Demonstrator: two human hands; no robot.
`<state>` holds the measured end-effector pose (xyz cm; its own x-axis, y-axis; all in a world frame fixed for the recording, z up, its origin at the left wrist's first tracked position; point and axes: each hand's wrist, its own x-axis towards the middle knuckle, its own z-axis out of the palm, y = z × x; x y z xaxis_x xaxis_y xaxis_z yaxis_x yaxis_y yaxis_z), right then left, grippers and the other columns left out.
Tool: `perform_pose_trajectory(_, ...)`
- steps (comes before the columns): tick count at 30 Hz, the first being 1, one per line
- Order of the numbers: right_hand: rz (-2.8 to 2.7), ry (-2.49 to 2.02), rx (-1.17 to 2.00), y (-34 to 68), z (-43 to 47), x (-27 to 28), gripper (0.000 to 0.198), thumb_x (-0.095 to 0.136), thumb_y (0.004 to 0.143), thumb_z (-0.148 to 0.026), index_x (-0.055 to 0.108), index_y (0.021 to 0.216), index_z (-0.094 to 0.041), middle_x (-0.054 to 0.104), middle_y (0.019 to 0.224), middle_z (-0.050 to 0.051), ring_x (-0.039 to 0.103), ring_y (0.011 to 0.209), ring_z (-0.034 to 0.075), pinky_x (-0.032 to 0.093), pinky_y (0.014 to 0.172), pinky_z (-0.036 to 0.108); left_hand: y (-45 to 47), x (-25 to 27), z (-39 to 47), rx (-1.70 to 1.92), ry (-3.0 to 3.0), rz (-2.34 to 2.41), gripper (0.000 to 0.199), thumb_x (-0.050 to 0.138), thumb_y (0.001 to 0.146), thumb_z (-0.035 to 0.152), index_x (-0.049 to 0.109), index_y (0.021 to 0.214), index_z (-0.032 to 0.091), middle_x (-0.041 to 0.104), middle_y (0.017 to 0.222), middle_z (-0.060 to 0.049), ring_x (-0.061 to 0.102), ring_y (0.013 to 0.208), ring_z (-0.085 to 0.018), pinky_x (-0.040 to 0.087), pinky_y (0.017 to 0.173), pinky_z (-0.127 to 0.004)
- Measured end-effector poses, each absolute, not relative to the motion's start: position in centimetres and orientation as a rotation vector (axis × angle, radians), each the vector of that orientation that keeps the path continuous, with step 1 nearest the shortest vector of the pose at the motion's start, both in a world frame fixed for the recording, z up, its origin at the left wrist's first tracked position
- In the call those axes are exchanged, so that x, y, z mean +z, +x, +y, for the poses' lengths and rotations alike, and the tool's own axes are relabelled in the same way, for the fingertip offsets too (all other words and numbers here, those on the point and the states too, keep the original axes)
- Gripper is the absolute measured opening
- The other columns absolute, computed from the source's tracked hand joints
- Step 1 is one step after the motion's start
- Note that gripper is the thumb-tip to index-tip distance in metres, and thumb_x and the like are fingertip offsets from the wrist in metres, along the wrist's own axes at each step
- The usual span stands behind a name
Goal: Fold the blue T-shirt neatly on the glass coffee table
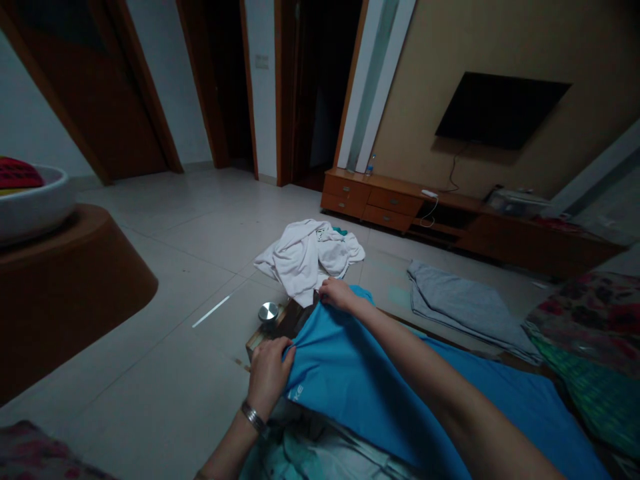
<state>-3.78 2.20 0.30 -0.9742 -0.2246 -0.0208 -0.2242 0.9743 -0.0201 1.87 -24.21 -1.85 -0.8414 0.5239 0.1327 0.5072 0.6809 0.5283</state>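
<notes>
Left hand grip on blue shirt hem, right hand (far edge) pinching

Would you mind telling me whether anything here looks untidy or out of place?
Yes: a white garment lies crumpled in a heap on the floor tiles, unlike the grey garment laid flat nearby. Both hands, left hand and right hand, grip the blue shirt.

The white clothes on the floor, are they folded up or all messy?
Messy. The white clothes lie in a crumpled heap on the floor tiles, with sleeves and bunched edges sticking out, unlike the grey garment lying flat nearby.
</notes>
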Motion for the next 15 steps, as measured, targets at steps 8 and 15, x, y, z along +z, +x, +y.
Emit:
perform_pose_trajectory(8,3.002,-0.415,-0.068,-4.1,2.3,0.5,0.019,0.066,0.076,-0.027,0.071,0.093,-0.023,0.065,0.1,0.006,0.055,0.098,0.022,0.038,0.075,0.026,1.8,-2.9,-23.9,1.021,1.013,2.798,0.015,0.045,0.085,0.028,0.053,0.077,0.018,0.06,0.094,-0.008,0.053,0.095,-0.024,0.041,0.084,-0.038)
perform_pose_trajectory(15,3.081,-0.02,-0.039,-3.9,3.0,-0.1,0.02,0.053,0.085,-0.025,0.067,0.099,-0.018,0.066,0.1,0.011,0.056,0.098,0.023,0.038,0.084,0.032,-1.3,-1.9,-22.9,1.072,0.74,2.687,0.014,0.038,0.09,0.029,0.046,0.084,0.019,0.06,0.08,-0.003,0.059,0.076,-0.018,0.043,0.069,-0.028)
